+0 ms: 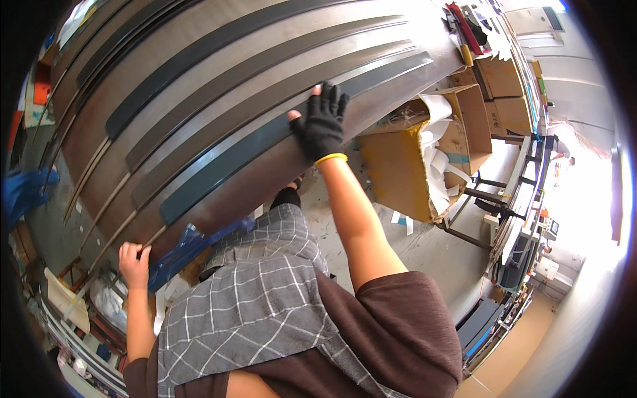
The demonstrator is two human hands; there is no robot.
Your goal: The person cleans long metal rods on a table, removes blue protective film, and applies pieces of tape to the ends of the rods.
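Observation:
A long dark strip (219, 176) with rounded ends lies along the near edge of a brown worktable (259, 179). My right hand (322, 126) wears a black glove with the thumb tip and one fingertip bare. It rests flat on this strip, fingers spread. A thin pale tail (156, 235) sticks out past the strip's left end. At the table's left corner my bare left hand (135, 266) is closed, its thumb and fingers pinching around the end of that tail. Several similar dark strips (199, 126) lie behind in rows, with thin tails hanging over the left edge.
An open cardboard box (398, 169) with white paper scraps stands right of the table. More cartons (501, 79) and a dark metal rack (488, 192) stand beyond. Tools (464, 40) lie at the table's far right. Blue plastic film (192, 249) hangs below the near edge.

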